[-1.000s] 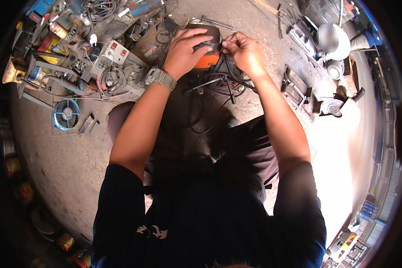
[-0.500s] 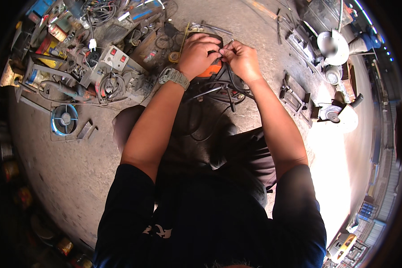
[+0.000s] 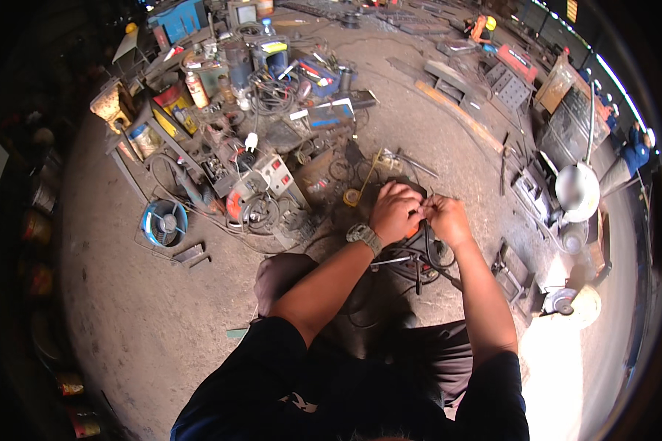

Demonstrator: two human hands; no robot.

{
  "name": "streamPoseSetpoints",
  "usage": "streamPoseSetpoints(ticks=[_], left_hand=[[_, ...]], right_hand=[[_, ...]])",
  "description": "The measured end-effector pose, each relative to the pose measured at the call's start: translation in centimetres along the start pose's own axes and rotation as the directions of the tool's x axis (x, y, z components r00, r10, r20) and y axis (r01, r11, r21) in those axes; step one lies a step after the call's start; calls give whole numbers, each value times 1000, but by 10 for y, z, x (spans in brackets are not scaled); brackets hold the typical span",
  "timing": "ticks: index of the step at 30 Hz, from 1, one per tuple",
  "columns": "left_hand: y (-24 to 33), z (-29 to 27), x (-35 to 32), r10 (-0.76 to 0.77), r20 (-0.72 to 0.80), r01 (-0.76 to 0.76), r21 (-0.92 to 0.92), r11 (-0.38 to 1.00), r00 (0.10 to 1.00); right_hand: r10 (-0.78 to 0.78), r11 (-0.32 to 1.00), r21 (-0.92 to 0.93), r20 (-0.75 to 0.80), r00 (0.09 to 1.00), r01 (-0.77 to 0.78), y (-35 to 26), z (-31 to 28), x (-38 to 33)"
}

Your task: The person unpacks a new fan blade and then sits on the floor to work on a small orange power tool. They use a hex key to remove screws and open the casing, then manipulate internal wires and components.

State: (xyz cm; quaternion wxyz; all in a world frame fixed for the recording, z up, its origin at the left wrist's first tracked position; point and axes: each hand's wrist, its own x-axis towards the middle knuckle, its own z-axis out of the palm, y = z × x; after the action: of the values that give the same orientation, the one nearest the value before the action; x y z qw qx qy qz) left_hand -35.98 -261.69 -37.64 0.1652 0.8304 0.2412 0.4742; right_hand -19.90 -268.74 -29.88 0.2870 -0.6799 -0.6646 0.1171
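My left hand (image 3: 396, 214), with a watch (image 3: 363, 237) on its wrist, bends over an orange-and-black device (image 3: 413, 225) near the floor. Its fingertips meet those of my right hand (image 3: 449, 222), closed in a pinch at the device's right side. Whatever sits between the fingertips is too small to make out. Just below the hands, a black cable (image 3: 428, 248) curves down and leads into coiled cords. A thin metal rod with a dark crossbar (image 3: 418, 273) lies over those cords. Most of the device is hidden by my hands.
Left of my hands stands a grey box with red switches (image 3: 276, 175), among coiled cables. A yellow tape roll (image 3: 352, 196) lies nearer. Further left is a blue round fan (image 3: 165, 223). An angle grinder (image 3: 560, 300) lies at right. People (image 3: 482, 31) work far off.
My view has tilted up and swung left, so the hands appear lower and further right, and more of the far workshop shows. Both hands stay together at the orange-and-black device.
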Motion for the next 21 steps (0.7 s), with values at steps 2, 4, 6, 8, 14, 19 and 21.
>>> streamPoseSetpoints(ticks=[2, 4, 6, 8, 14, 19, 21], left_hand=[[2, -19, -1, -36, -9, 36, 4, 999, 999], [1, -26, -4, -39, -12, 39, 31, 999, 999], [3, -27, -2, -47, 9, 47, 14, 999, 999], [5, -27, -2, -58, 4, 58, 11, 998, 998], [7, -16, -3, -31, -17, 30, -52, 998, 999], [-5, -16, -7, 6, -73, -6, 1, 1000, 997], [-9, -16, -7, 59, -90, -51, 82, 995, 994]], right_hand=[[103, 982, 168, -106, 989, -84, -33, -2, 6], [101, 978, 199, -180, 978, -64, -48, -4, 9], [-8, 995, 95, -237, 971, 32, -49, -2, 9], [-95, 995, -13, -246, 965, 94, -41, 5, 11], [-491, 854, -177, 34, 870, 489, -37, -29, 14], [-485, 857, -206, -14, 875, 472, -30, -13, 5], [-385, 914, -223, -216, 897, 338, -25, 14, -5]])
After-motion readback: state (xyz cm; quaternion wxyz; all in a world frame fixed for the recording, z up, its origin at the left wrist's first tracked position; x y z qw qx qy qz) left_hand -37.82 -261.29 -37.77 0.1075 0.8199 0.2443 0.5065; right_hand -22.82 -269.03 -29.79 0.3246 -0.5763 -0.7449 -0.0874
